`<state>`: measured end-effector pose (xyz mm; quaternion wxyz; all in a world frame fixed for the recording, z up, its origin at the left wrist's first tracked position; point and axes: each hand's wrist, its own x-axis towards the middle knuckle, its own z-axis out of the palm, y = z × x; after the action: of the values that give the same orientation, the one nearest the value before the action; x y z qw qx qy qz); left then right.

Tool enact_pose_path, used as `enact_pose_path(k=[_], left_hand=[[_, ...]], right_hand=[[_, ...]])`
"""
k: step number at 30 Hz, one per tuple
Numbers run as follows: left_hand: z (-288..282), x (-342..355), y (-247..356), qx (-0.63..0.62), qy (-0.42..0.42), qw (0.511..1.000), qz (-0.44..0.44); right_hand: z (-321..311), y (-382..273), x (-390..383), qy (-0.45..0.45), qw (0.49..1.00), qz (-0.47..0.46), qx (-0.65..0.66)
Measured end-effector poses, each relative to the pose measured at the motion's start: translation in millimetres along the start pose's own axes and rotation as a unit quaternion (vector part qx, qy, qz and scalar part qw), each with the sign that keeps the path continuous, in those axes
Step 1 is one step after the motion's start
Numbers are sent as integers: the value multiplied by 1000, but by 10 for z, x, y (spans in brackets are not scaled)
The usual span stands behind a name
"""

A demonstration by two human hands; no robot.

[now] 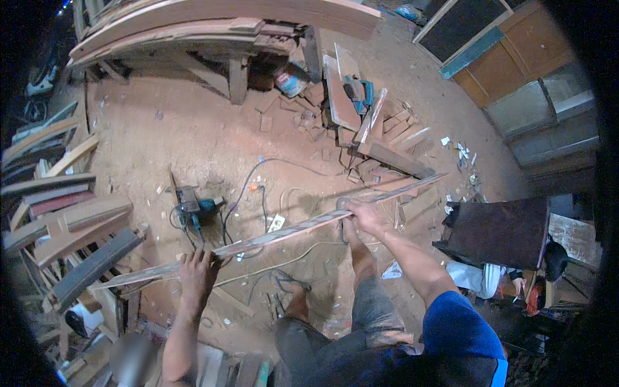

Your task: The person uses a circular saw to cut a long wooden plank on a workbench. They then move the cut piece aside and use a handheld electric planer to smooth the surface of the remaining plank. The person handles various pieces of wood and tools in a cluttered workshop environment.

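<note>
A long, narrow wooden plank (284,235) stretches slantwise across the view, its left end lower and its right end higher. My left hand (196,274) is closed around it toward the left end. Farther right, my right hand (362,215) grips the same plank past its middle, the arm reaching out from a blue sleeve. Just beyond the plank, a dark power tool with a teal body (198,205) lies on the dusty floor. A white power strip (276,224) rests close to the plank's middle, between the two hands.
Stacked timber (84,219) crowds the left side. At the back stands a workbench (237,77) with long boards on it. Wood offcuts (303,106) and a teal power tool (358,93) lie beyond the plank. Cords (293,162) cross the floor. A dark brown box-like piece (496,232) stands right.
</note>
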<state>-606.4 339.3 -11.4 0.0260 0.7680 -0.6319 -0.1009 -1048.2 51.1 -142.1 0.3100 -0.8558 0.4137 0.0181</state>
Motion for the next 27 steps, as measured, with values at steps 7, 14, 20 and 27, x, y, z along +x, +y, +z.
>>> enact_pose_path(k=[7, 14, 20, 27], left_hand=[[153, 1342, 553, 54, 17, 998, 7], [1323, 3704, 2034, 17, -49, 978, 201], [1990, 5394, 4162, -30, -248, 933, 260], [2732, 5811, 5633, -183, -384, 888, 176]], right_hand=[[-851, 2257, 264, 138, 975, 21, -175], [-1135, 4621, 476, 169, 903, 223, -325], [-253, 5395, 465, 389, 663, 517, 377], [-407, 4023, 1163, 397, 276, 336, 808]])
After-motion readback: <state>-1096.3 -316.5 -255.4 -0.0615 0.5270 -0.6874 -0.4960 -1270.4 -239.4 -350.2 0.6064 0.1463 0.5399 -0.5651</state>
